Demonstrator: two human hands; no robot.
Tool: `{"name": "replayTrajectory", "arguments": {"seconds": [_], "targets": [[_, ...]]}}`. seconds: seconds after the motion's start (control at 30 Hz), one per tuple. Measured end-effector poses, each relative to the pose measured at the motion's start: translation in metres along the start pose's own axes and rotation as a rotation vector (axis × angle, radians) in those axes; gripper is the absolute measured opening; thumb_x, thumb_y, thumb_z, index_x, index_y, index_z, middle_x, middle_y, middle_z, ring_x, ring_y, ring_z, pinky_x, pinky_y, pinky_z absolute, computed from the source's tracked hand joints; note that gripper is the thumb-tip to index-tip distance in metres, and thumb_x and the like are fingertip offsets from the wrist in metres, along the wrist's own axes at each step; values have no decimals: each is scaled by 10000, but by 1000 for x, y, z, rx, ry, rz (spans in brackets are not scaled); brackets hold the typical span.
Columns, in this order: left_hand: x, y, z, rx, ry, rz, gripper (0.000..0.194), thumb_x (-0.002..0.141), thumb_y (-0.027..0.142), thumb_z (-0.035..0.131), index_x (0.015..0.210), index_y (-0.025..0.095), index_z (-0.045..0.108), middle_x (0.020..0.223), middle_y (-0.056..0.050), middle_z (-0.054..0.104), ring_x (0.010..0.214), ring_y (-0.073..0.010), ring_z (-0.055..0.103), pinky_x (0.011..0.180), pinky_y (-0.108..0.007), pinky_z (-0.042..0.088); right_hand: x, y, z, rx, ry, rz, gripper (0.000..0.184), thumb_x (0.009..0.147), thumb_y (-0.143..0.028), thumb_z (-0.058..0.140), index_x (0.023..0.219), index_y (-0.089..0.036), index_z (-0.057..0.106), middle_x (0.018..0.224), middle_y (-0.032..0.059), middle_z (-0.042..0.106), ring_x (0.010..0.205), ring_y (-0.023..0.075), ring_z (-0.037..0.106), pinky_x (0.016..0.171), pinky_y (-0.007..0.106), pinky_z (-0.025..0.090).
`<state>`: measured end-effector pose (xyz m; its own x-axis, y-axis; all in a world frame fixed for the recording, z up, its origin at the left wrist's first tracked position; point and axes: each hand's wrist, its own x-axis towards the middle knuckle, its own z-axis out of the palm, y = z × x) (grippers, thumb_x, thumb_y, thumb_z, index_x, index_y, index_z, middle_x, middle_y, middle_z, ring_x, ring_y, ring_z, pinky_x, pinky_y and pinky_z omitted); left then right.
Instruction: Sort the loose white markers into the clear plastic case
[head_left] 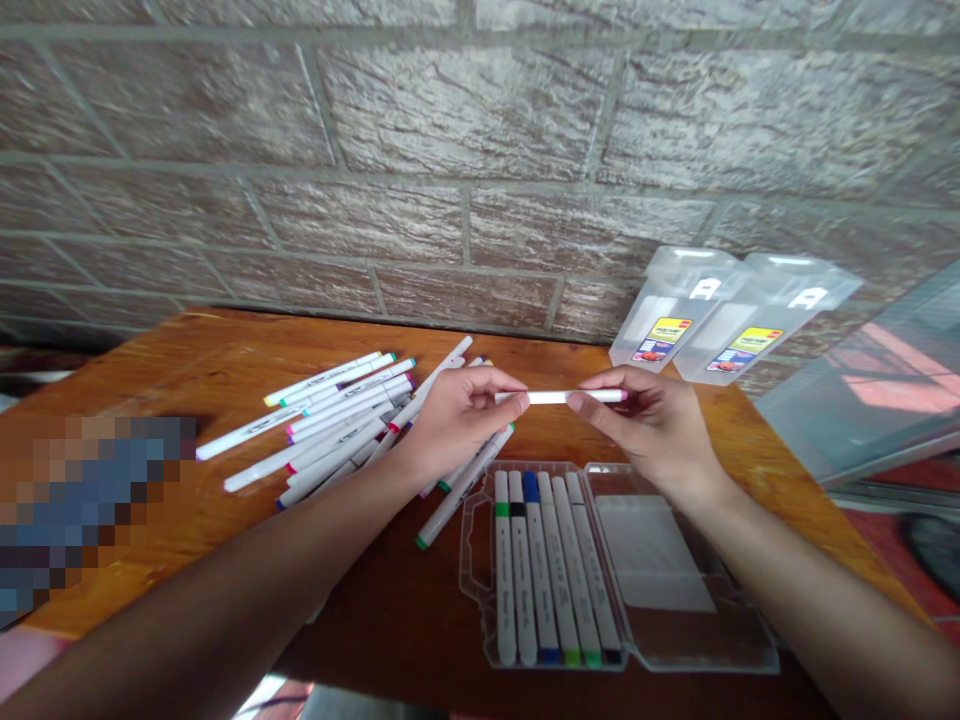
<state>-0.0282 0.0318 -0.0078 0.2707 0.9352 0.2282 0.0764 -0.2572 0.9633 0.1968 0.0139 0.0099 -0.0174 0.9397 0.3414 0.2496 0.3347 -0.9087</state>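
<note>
A white marker (549,397) with a pinkish-purple end lies level between my two hands, above the table. My left hand (469,415) pinches its left end between thumb and fingers. Near the other end, my right hand (649,420) grips the same marker. Below them an open clear plastic case (484,650) holds several white markers (551,570) in a row, with green, black and blue bands or ends. Beside my left hand is a loose pile of white markers (345,430) with coloured ends, partly hidden behind that hand and forearm.
Two clear plastic cases (709,310) with yellow and blue labels stand upright at the back right, near the brick wall (450,130). A blurred-out dark object (97,500) lies on the wooden table (225,345) at left. A glass-like panel (870,400) is past the right edge.
</note>
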Motion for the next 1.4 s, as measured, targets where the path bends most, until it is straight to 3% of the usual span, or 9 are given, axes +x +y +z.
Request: {"name": "replayTrajectory", "arguments": {"seconds": [0.33, 0.6, 0.93, 1.17, 1.4], "targets": [[-5, 0, 5, 49, -109, 95, 207, 875, 351, 735, 924, 152, 765, 873, -63, 762, 747, -161, 669, 660, -252, 482, -11, -2, 3, -375, -57, -157, 297, 800, -486, 829, 761, -202, 748, 710, 37, 736, 579, 164, 620, 546, 287, 454], [-7, -1, 6, 41, -160, 106, 205, 921, 343, 683, 987, 170, 769, 906, -75, 780, 760, -172, 679, 655, -262, 486, -11, 0, 3, -424, -60, -136, 360, 766, -543, 841, 731, -196, 752, 676, 31, 729, 548, 152, 598, 526, 270, 432], [-7, 3, 5, 71, -131, 146, 209, 917, 344, 695, 984, 160, 769, 865, -69, 754, 730, -154, 648, 642, -250, 469, -10, -1, 4, -296, -89, -33, 393, 770, -578, 822, 712, -195, 755, 672, 35, 717, 560, 154, 580, 515, 274, 416], [-6, 8, 5, -23, -118, 30, 231, 917, 345, 683, 983, 135, 755, 799, -39, 697, 654, -128, 634, 609, -240, 484, -7, 0, 4, -252, -84, -8, 293, 783, -490, 839, 765, -200, 797, 738, 45, 764, 602, 168, 622, 576, 296, 467], [-2, 7, 2, -91, -60, -30, 243, 905, 358, 697, 997, 143, 763, 799, -33, 704, 624, -114, 604, 567, -230, 429, -3, -1, 3, -65, -110, 57, 193, 749, -383, 870, 828, -210, 842, 776, 38, 798, 631, 159, 659, 603, 279, 501]]}}
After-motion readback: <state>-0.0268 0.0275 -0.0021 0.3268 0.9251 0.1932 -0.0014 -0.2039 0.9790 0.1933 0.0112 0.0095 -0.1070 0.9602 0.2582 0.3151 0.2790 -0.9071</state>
